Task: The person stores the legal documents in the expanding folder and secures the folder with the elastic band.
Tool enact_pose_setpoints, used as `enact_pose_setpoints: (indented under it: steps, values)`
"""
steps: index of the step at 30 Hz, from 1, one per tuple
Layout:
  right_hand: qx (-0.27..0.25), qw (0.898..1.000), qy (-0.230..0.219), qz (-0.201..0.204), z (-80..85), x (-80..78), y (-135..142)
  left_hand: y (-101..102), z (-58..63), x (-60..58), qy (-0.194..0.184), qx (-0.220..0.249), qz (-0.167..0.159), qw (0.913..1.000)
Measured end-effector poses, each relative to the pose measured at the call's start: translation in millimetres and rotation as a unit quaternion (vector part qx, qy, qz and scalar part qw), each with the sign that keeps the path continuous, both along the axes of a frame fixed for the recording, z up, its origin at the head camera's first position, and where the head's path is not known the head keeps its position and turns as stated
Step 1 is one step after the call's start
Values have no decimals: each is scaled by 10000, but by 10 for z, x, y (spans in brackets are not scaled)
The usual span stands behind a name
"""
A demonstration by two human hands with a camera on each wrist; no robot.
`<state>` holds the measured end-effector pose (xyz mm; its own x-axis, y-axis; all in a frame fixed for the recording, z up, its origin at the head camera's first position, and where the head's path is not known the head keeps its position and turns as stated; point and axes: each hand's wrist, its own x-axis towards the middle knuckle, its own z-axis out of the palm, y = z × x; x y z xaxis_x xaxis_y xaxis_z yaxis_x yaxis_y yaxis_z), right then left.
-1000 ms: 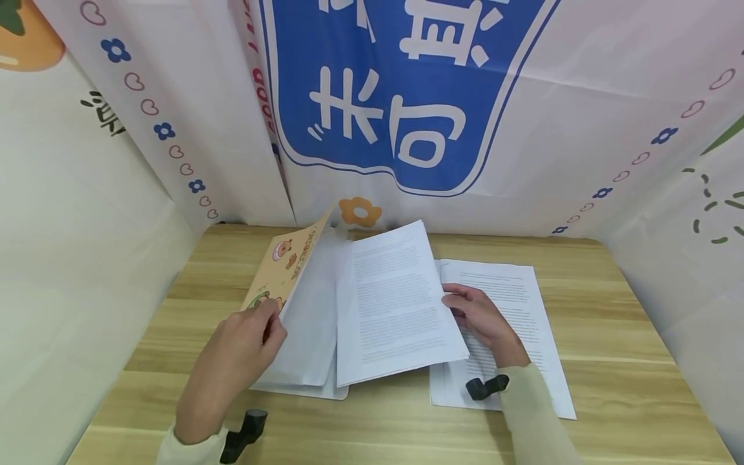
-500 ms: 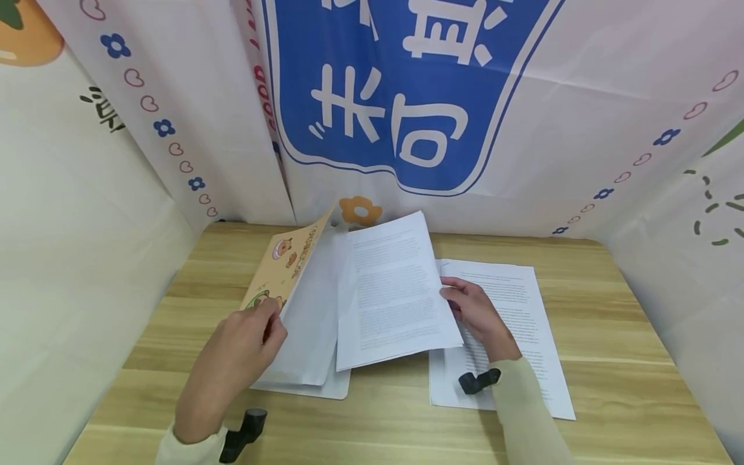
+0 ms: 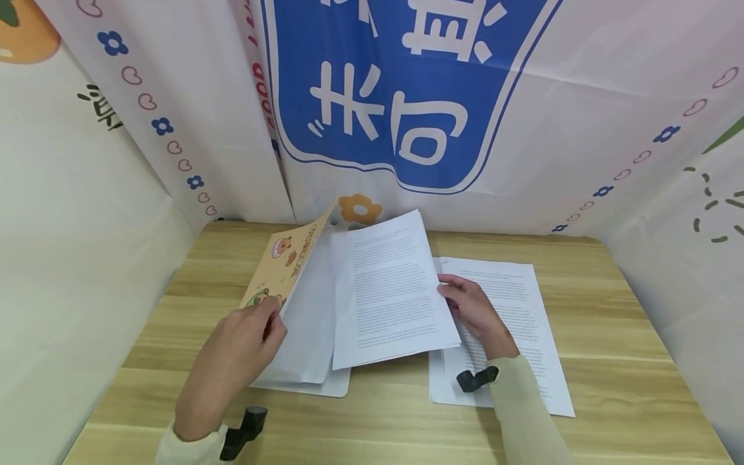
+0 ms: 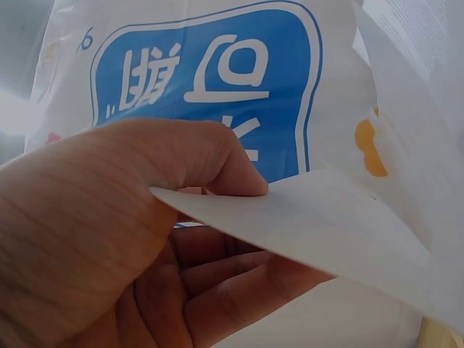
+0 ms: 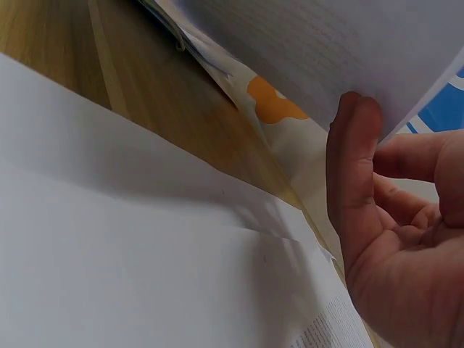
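My left hand (image 3: 241,342) pinches the near edge of the orange cover (image 3: 289,258) of a cartoon folder and holds it tilted up. The left wrist view shows the thumb on the cover's white inner side (image 4: 319,217), with fingers beneath. White inner sheets (image 3: 302,329) of the folder show to the right of the cover. My right hand (image 3: 476,313) pinches the right edge of some printed sheets (image 3: 389,290), which slant upward over the folder's right side. In the right wrist view, fingertips (image 5: 359,119) press the underside of these sheets (image 5: 290,43).
Another stack of printed paper (image 3: 523,329) lies flat on the wooden table (image 3: 372,426), under and beside the right hand. A printed cloth (image 3: 511,142) hangs behind the table and along both sides. Each wrist wears a black camera mount (image 3: 247,429).
My right hand has shifted slightly left and away from me with the printed sheets, bringing them further over the folder. My left hand keeps the cover raised in the same place.
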<state>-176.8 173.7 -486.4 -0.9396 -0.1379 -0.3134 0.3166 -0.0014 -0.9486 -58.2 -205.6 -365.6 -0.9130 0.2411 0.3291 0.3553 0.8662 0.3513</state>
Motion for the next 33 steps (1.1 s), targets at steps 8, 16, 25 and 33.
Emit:
enact_pose_setpoints:
  steps: [8,16,25,33]
  values:
    - [134,9999,-74,8,19,6,-27,-3,11,-4,-100,10,12,9999]
    - [-60,9999,18,-85,-20,-2,-34,-4,1,0,-57,28,-29,10000]
    - [426,9990,25,-117,-80,43,-134,6,3,-11,7,-4,-57,10000]
    - [940,9952,175,-230,-68,2,-72,8,5,-26,-7,-16,-45,10000]
